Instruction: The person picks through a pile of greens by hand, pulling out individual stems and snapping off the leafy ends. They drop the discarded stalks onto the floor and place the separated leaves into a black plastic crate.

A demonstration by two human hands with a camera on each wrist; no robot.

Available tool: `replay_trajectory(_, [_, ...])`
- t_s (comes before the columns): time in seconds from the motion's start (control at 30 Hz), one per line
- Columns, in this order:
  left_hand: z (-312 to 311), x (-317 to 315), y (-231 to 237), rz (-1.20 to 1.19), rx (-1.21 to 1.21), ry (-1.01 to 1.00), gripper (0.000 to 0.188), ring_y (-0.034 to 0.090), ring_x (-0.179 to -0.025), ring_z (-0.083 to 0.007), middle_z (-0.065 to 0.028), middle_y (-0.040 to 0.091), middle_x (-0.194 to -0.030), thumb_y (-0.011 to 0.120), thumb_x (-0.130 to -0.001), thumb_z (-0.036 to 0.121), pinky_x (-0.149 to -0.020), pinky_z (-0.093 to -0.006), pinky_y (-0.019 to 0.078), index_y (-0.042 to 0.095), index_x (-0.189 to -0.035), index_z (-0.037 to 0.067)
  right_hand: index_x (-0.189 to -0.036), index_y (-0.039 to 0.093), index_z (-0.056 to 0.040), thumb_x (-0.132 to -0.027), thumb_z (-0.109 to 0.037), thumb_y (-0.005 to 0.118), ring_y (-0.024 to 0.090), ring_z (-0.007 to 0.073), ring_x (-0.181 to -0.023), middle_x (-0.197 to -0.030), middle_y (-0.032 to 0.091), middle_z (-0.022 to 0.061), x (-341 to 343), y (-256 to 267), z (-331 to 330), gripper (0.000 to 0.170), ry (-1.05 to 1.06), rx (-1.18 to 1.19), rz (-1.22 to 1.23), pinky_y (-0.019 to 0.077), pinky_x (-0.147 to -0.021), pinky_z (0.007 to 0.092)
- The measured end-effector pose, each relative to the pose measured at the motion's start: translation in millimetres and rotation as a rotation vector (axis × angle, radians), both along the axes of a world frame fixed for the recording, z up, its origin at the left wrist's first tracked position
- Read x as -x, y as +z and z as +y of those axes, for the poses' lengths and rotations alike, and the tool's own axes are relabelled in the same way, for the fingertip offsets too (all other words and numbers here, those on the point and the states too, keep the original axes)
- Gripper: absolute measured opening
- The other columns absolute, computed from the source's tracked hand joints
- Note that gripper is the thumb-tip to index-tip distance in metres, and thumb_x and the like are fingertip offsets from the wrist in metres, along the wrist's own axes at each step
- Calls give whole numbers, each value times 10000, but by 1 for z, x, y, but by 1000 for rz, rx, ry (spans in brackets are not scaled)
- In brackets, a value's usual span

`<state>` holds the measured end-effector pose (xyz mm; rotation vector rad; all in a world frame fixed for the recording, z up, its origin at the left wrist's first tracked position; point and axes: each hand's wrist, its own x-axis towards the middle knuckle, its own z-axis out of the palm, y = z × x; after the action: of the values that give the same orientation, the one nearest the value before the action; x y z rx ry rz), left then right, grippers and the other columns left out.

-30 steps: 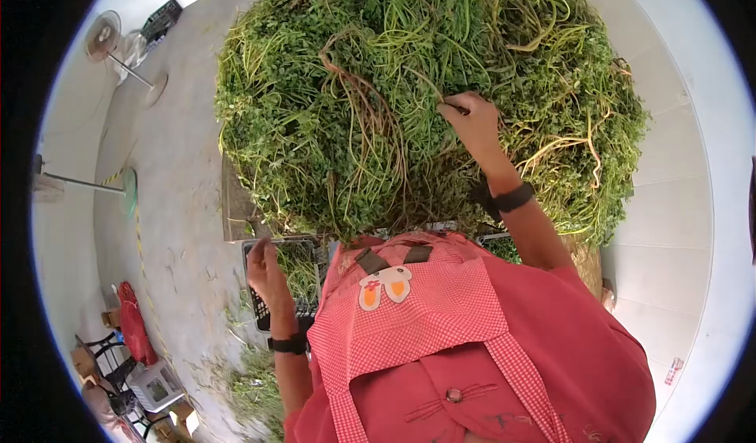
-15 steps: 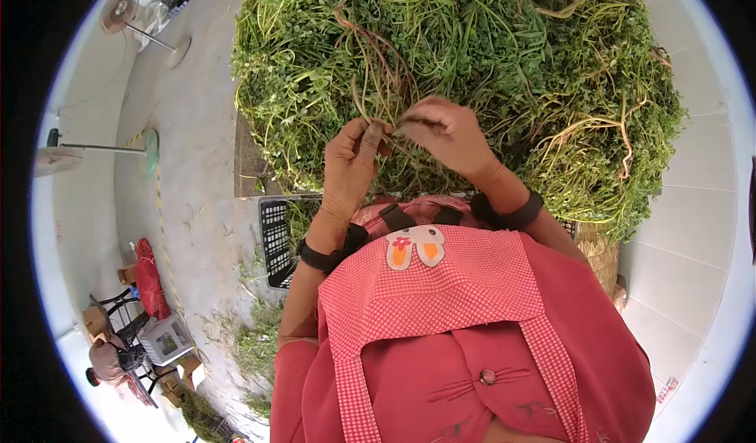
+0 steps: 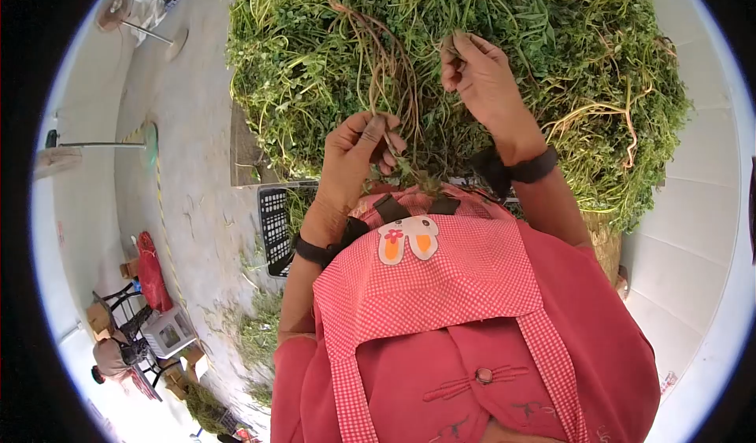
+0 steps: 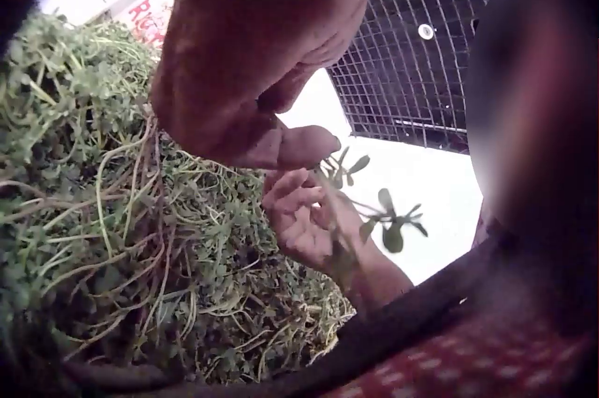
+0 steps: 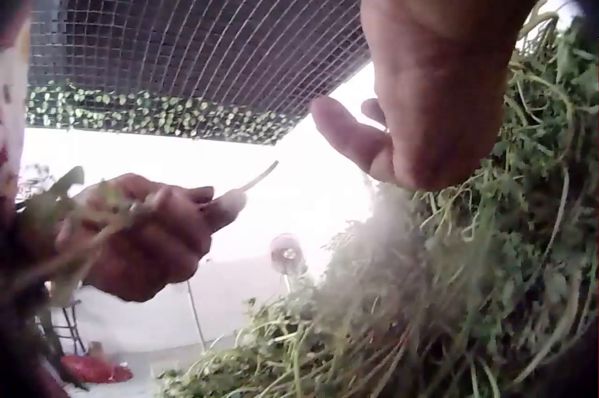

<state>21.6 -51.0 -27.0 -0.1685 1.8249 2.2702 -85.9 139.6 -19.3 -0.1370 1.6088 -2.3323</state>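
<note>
In the head view my left hand (image 3: 354,148) pinches a thin plant stem (image 3: 373,88) between thumb and fingers. Its leafy end hangs toward the apron, and small rounded leaves (image 4: 391,230) show below the thumb in the left wrist view. From the right wrist view, the stem's bare tip (image 5: 262,176) pokes out past the left fingertips. My right hand (image 3: 488,85) hovers apart from it, over the heap of leafy green stems (image 3: 307,88). Its fingers are loosely bent with the thumb near them, and no stem shows between them.
Below the heap's front edge stands a black plastic crate (image 3: 274,230) with greens beside it. Loose greens (image 3: 260,329) lie on the floor at left. Fans (image 3: 118,8) stand farther off, and a person (image 3: 110,360) sits near a white box (image 3: 169,333).
The right hand held a stem at the heap, came down to meet the left hand, then moved up and right. The left hand rose from beside the crate and now pinches the stem.
</note>
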Motion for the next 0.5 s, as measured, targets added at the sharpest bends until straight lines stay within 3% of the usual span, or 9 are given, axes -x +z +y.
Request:
replay_trajectory(0.03, [-1,0,4,-47,-110,37,236,537,-532,-84,-49,621,-728,458,-948,197,-464,-197,438,573,-1061,24,-935,595,-9,-902,-249,533,581,130,-598,-780,623,62,3,0,2,251,73,218,-83,467,-521,254])
replay_trajectory(0.07, [-1,0,8,-95,-221,72,256,538,-534,-85,-48,620,-722,464,-944,202,-470,-198,441,567,-1100,27,-935,595,-9,-902,-249,533,581,130,-598,-780,623,62,0,0,0,251,75,219,-83,467,-521,254])
replay_trajectory(0.1, [-3,-1,11,-89,-260,33,346,548,-583,-83,-48,615,-748,469,-939,212,-515,-199,459,491,-1240,43,-941,592,-12,-914,-261,515,578,129,-591,-769,612,52,-9,-2,-3,262,158,215,-206,466,-516,252])
replay_trajectory(0.13, [-4,0,9,-91,-260,34,346,548,-583,-83,-48,615,-748,469,-939,212,-515,-199,459,491,-1240,43,-947,590,-15,-926,-272,496,575,129,-583,-758,600,42,-18,-4,-6,274,240,210,-327,464,-511,249])
replay_trajectory(0.17, [-4,1,7,-60,-323,21,377,555,-602,-89,-64,619,-778,474,-938,193,-540,-206,469,439,-1286,51,-973,572,-32,-951,-277,440,550,102,-622,-803,603,52,-27,-7,-10,279,295,145,-294,427,-486,223])
replay_trajectory(0.3, [-1,1,4,-2,-331,-39,520,570,-671,-104,-82,616,-850,498,-920,121,-598,-227,491,286,-1392,76,-930,599,-42,-932,-311,486,497,55,-529,-699,573,6,-42,-24,-20,292,440,80,-222,379,-444,194])
replay_trajectory(0.4, [5,2,2,-19,-301,-73,559,569,-688,-104,-72,612,-858,511,-903,74,-611,-229,495,261,-1403,77,-918,609,-36,-921,-311,513,480,42,-524,-651,563,2,-42,-15,-20,291,491,-77,-68,372,-450,193])
replay_trajectory(0.5, [10,2,2,7,-204,-88,518,563,-692,-98,-62,610,-844,508,-903,68,-614,-225,492,312,-1382,65,-914,611,-6,-881,-312,581,457,39,-506,-616,543,-4,-45,-18,-28,309,394,-179,24,360,-451,198])
